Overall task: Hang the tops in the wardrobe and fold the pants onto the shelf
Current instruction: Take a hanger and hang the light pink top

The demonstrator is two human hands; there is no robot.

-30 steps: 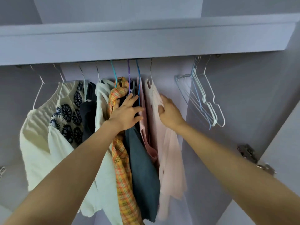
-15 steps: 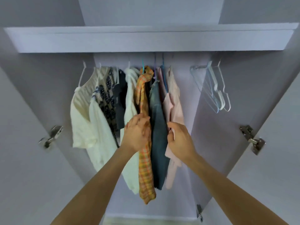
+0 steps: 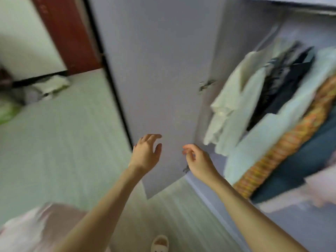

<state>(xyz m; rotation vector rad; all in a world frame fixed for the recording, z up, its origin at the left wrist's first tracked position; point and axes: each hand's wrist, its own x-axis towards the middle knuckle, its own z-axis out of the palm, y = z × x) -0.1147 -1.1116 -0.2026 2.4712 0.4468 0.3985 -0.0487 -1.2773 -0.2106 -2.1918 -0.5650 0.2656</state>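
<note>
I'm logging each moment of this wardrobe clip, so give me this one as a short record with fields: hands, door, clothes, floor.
left hand: empty, fingers spread, in front of the door
right hand: empty, fingers loosely curled, near the door's lower edge
door: open, hinge showing
clothes: hanging in the wardrobe; cream top, dark top, plaid shirt, teal top, blurred
floor: pale; slipper at the bottom edge
pants: none that I can make out
</note>
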